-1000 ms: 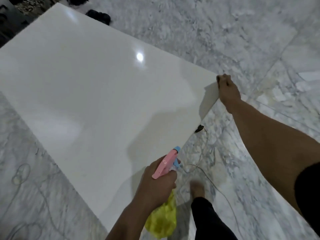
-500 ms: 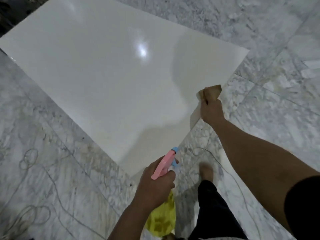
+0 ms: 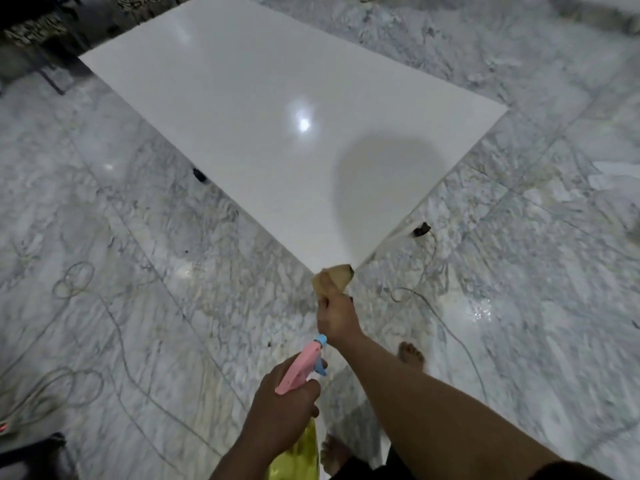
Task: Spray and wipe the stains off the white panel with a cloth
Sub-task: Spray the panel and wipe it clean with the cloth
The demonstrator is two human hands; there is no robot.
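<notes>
Just past right hand (image 3: 334, 315), panel (image 3: 277, 133) corner, apparently pinched, left hand (image 3: 282, 407) gripping sprayer (image 3: 301, 365)

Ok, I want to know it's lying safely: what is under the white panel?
The glossy white rectangular panel lies on the grey-veined marble floor. A small black object shows at its left edge and a black plug at its right. Anything beneath is covered.
</notes>
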